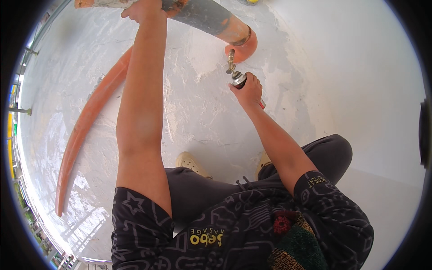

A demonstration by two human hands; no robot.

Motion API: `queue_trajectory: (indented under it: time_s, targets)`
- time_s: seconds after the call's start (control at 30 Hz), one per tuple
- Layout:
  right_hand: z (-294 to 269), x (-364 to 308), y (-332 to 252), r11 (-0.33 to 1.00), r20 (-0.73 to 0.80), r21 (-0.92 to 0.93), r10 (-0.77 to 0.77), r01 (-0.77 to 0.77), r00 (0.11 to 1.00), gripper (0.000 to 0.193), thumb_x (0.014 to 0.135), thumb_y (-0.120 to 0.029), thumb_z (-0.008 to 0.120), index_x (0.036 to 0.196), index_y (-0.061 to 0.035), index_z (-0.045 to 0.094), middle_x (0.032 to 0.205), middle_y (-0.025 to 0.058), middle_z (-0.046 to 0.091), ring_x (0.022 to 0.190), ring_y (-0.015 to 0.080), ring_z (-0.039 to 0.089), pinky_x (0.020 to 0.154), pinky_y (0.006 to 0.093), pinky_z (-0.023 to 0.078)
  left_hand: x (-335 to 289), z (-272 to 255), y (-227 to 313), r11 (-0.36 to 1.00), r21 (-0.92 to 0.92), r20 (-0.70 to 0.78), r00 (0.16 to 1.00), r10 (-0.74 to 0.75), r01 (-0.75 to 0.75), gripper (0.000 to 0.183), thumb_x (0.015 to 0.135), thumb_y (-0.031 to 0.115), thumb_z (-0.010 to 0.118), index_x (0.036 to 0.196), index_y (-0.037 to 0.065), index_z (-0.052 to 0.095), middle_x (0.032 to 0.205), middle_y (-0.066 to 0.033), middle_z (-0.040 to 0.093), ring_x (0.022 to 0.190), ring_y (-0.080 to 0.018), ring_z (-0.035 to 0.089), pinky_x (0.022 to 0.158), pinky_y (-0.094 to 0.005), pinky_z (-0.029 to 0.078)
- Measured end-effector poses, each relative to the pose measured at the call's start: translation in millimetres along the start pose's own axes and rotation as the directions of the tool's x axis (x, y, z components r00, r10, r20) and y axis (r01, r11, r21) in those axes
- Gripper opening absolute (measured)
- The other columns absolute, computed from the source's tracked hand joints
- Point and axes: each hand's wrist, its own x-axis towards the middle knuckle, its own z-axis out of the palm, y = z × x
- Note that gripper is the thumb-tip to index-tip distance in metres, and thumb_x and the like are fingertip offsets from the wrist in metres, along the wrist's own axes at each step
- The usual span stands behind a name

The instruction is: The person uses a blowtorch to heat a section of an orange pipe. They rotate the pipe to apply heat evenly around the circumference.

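Note:
A long pipe (200, 17), orange at its ends and dark grey along the middle, slants across the top of the head view. My left hand (143, 11) grips it near the upper edge, where part of the hand is cut off. At the pipe's right end is a rounded orange part (246, 47). My right hand (250, 90) is closed around the can of a blowtorch (238, 79). The torch's metal nozzle points up at the orange end, right beside it or touching; I cannot tell which. No flame can be made out.
A long curved orange strip (87, 119) lies on the rough grey floor (198, 108) to the left. A white wall (373, 90) rises on the right. At the top edge sits a partly cut-off yellow object (249, 2). A railing (20, 110) runs along the far left.

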Motion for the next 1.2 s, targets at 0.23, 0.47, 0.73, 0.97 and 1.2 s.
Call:
queue_trajectory:
  time_s: [0.23, 0.47, 0.73, 0.97, 1.2]
  targets:
    - [65, -5, -40, 0.999, -0.031, -0.043, -0.031, 0.03, 0.999, 0.078, 0.074, -0.047, 0.096, 0.127, -0.008, 0.056, 0.12, 0.0128, 0.065, 0.117, 0.0353, 0.062, 0.099, 0.051, 0.049, 65, -39, -23, 0.995, -0.098, 0.017, 1.0, -0.005, 0.007, 0.149, 0.065, 0.041, 0.106, 0.156, -0.024, 0.007, 0.155, -0.0381, 0.044, 0.14, -0.0431, 0.055, 0.118, -0.0459, 0.049]
    - [186, -7, -154, 0.995, -0.024, -0.078, -0.059, 0.057, 0.998, 0.078, 0.073, -0.045, 0.097, 0.129, -0.0078, 0.056, 0.119, 0.0128, 0.065, 0.115, 0.0357, 0.063, 0.098, 0.0512, 0.049, 201, -120, -64, 0.996, 0.069, -0.036, 0.998, -0.054, 0.057, 0.15, 0.064, 0.05, 0.104, 0.157, -0.022, 0.01, 0.154, -0.0401, 0.045, 0.14, -0.0464, 0.055, 0.119, -0.0474, 0.049]
    - [253, -7, -207, 0.993, -0.021, -0.093, -0.071, 0.069, 0.997, 0.08, 0.073, -0.045, 0.097, 0.13, -0.0079, 0.056, 0.121, 0.0128, 0.065, 0.116, 0.0356, 0.063, 0.099, 0.051, 0.049, 256, -167, -90, 0.99, 0.101, -0.033, 0.995, -0.093, 0.096, 0.149, 0.064, 0.053, 0.103, 0.158, -0.02, 0.013, 0.155, -0.0412, 0.043, 0.142, -0.0485, 0.053, 0.121, -0.0507, 0.046]
    - [253, -45, -168, 0.995, -0.054, -0.063, -0.077, 0.074, 0.996, 0.078, 0.074, -0.046, 0.097, 0.129, -0.0082, 0.056, 0.121, 0.0126, 0.065, 0.117, 0.0357, 0.063, 0.099, 0.0513, 0.049, 216, -187, -110, 0.986, 0.118, -0.046, 0.992, -0.115, 0.12, 0.15, 0.065, 0.055, 0.102, 0.158, -0.019, 0.011, 0.156, -0.0419, 0.041, 0.143, -0.05, 0.052, 0.122, -0.0519, 0.046]
    - [239, -89, -96, 0.999, -0.043, -0.029, -0.036, 0.035, 0.998, 0.077, 0.076, -0.044, 0.096, 0.13, -0.0075, 0.056, 0.123, 0.014, 0.065, 0.117, 0.0366, 0.063, 0.098, 0.0518, 0.05, 136, -183, -123, 0.981, 0.121, -0.085, 0.987, -0.139, 0.149, 0.151, 0.065, 0.058, 0.101, 0.159, -0.018, 0.011, 0.159, -0.0409, 0.039, 0.144, -0.0506, 0.051, 0.12, -0.0536, 0.049]
